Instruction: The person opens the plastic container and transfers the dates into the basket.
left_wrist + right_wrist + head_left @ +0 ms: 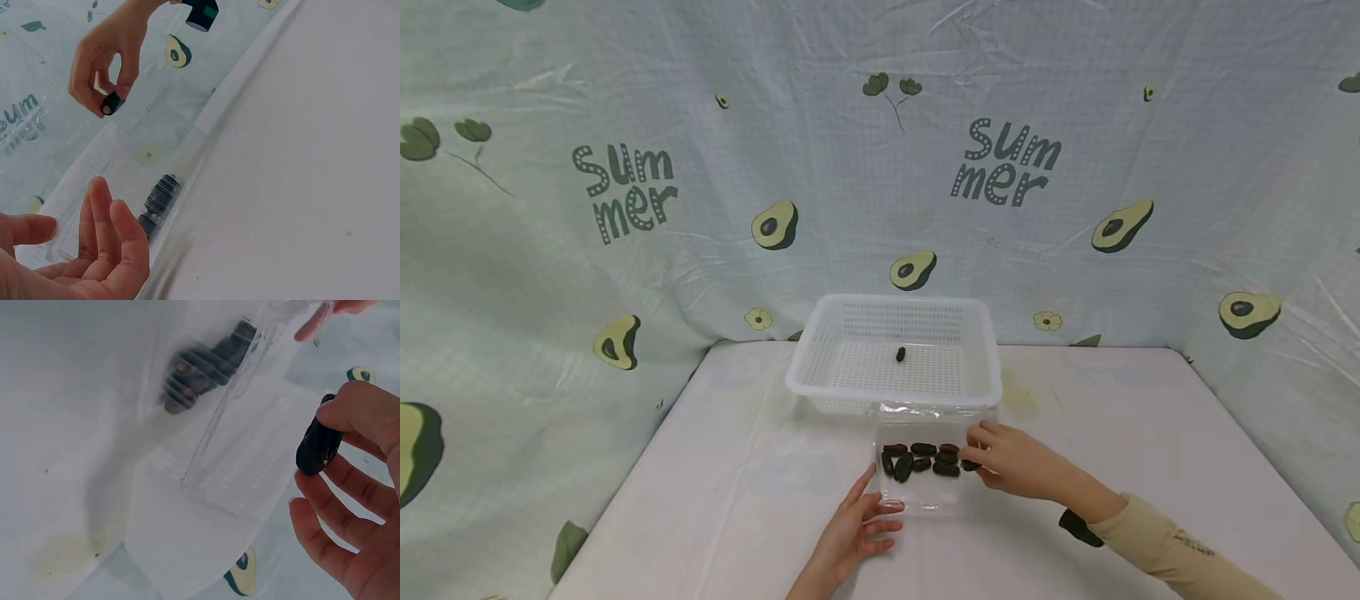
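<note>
In the head view, a clear plastic box [931, 493] holds several dark brown dates [923, 449], gathered toward its back half. My right hand [1018, 462] is over the box's right side and pinches one date [319, 447] between thumb and fingers. From the left wrist view, this date is above the box, apart from the others. My left hand [852, 531] lies at the front left corner of the box, its fingers loosely spread and the index finger along the left side. Whether those fingers press on the plastic I cannot tell.
Directly behind the box stands a white slotted basket [850, 397] with a single date [900, 354] inside. A white cloth covers the table [760, 500]. An avocado-print sheet [850, 167] hangs behind the table and at both sides.
</note>
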Motion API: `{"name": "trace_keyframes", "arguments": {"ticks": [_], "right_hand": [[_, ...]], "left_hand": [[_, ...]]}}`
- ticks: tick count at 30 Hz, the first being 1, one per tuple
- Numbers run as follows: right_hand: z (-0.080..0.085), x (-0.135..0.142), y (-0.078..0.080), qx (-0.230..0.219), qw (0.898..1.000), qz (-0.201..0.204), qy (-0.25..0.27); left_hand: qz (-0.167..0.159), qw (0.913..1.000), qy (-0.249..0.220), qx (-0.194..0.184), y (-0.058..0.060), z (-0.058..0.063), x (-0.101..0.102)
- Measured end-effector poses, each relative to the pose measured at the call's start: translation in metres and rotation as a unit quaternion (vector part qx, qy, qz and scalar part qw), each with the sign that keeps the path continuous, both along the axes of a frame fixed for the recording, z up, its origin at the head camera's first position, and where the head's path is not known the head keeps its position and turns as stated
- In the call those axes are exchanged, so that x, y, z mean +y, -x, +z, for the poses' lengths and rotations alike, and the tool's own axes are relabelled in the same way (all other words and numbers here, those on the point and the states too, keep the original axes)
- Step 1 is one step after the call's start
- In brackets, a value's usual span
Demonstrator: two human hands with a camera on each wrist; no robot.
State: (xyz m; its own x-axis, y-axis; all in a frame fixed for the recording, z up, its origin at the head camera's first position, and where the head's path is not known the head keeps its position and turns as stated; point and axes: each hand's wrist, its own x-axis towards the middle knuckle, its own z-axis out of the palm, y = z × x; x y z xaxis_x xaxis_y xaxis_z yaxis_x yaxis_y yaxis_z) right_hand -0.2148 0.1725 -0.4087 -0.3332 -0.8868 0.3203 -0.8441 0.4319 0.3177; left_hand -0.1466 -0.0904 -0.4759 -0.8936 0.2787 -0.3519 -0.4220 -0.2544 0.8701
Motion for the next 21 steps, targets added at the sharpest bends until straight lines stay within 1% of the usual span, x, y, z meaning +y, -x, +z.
{"name": "trace_keyframes", "arguments": {"ticks": [6, 11, 16, 21], "right_hand": [[0.013, 0.025, 0.004, 0.015, 0.999, 0.003, 0.029], [0.027, 0.045, 0.014, 0.015, 0.999, -0.007, 0.051], [0.044, 0.057, 0.032, 0.028, 0.997, -0.020, 0.071], [0.052, 0.058, 0.058, 0.029, 0.995, -0.033, 0.091]], "left_hand": [[0.001, 1.0000, 0.001, -0.004, 0.000, 0.002, -0.001], [0.002, 1.0000, -0.002, -0.004, -0.001, 0.001, -0.002], [0.000, 1.0000, -0.004, -0.003, 0.000, 0.001, -0.002], [0.000, 1.0000, -0.003, -0.004, 0.000, 0.001, -0.001]]}}
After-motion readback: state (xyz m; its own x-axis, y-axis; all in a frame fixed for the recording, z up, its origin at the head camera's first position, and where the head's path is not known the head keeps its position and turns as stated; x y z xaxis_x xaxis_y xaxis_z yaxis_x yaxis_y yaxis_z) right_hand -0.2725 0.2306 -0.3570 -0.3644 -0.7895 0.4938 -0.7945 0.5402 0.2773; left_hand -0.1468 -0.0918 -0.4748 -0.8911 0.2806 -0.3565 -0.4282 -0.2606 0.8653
